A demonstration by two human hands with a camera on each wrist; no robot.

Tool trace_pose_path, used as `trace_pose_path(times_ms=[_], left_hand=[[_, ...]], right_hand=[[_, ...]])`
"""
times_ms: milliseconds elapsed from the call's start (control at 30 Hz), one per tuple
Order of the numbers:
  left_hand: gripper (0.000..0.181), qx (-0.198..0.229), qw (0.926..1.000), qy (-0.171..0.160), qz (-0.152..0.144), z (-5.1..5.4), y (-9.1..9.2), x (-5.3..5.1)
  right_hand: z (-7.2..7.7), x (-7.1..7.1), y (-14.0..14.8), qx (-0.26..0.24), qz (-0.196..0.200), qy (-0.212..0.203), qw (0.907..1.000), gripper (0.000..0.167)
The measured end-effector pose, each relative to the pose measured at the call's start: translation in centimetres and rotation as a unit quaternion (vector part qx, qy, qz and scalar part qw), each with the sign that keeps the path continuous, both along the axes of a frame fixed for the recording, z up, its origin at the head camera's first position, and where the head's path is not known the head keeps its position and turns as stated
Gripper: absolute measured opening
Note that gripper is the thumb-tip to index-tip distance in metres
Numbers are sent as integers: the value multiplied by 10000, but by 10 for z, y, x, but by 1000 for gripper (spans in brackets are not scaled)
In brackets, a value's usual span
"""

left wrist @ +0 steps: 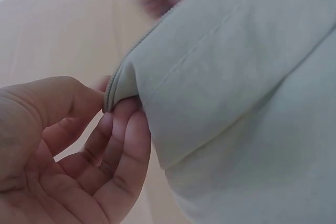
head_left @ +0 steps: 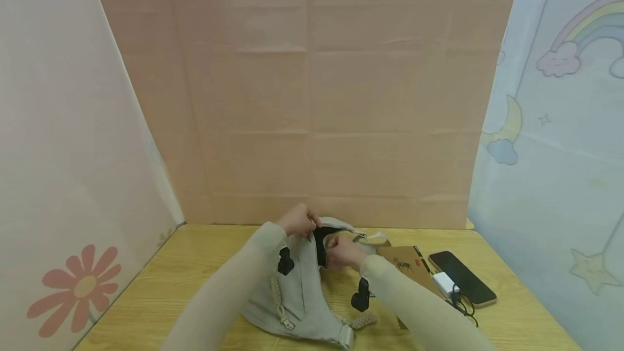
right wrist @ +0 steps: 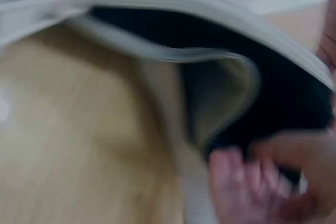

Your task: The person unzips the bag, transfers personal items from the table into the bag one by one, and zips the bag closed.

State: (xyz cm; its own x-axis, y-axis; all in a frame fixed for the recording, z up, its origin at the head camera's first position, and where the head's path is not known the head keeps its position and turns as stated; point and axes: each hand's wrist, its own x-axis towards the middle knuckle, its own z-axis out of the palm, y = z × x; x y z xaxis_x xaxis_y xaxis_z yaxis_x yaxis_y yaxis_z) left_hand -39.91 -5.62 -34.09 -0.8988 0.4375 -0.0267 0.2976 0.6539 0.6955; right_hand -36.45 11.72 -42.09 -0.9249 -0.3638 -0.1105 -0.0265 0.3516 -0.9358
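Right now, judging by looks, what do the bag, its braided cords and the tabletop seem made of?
Bag: matte fabric, perhaps canvas or nylon; soft folds, stitching.
Braided cords: dull, textile-looking; plaited strands, fibre uncertain.
Tabletop: wood or wood-effect laminate, smooth-looking; grain-like streaks.

A person's two forearms (head_left: 226,294), in pale long sleeves (head_left: 421,299), stretch over the worktop (head_left: 127,307), slanting inward toward the middle of its back edge. The left hand (head_left: 296,220) reaches farther, beside that edge, its thumb and bent fingers pinching. The right hand (head_left: 345,252) is close by, slightly nearer the right edge, its fingers curled toward the thumb, blurred in the right wrist view.
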Motion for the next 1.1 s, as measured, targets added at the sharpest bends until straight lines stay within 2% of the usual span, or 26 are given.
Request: trace_pose_path(times_ms=[67,133,200,300,367,467,500,567,667,767,833,900,1000,1100], left_hand=[[21,100,9999,-33,-13,-1,-1,0],[21,131,9999,-37,-38,-2,-1,0],[21,165,9998,-86,-49,-3,-1,0],[21,211,9997,-138,-48,-3,0,-1],[22,290,9994,-178,-44,-2,1,-2],[22,394,9991,-164,-53,0,2,-3],[21,415,9990,-153,-52,0,2,-3],[21,418,9990,-132,-52,1,3,-3],[20,400,9991,-119,-44,-1,3,-3],[20,459,9988,-160,-35,-3,3,-4],[21,557,9982,-208,-25,-4,2,-4],[22,653,9976,-245,-16,-5,1,-5],[24,771,9966,-297,-20,-5,-1,-7],[25,870,9959,-249,23,-4,-5,-7]], right_hand=[[4,-13,3,-560,421,-77,9975,21],[6,-21,7,-1198,795,-477,9885,40],[4,-27,11,-1479,961,-747,9815,47],[-2,-33,20,-1795,612,-1125,9754,52],[-5,-36,27,-2006,180,-1339,9703,54],[-7,-39,34,-2093,-278,-1472,9663,52],[-6,-38,34,-2047,-419,-1475,9667,52],[-3,-35,30,-1748,-548,-1358,9737,52],[4,-26,19,-1421,-469,-986,9838,51],[12,-16,7,-1725,88,-766,9820,48],[14,-9,0,-2174,601,-879,9703,49],[14,-4,-4,-2451,1033,-1202,9564,49],[6,4,-5,-2413,1409,-1659,9457,38],[-6,11,-1,-2016,1535,-2155,9430,30]])
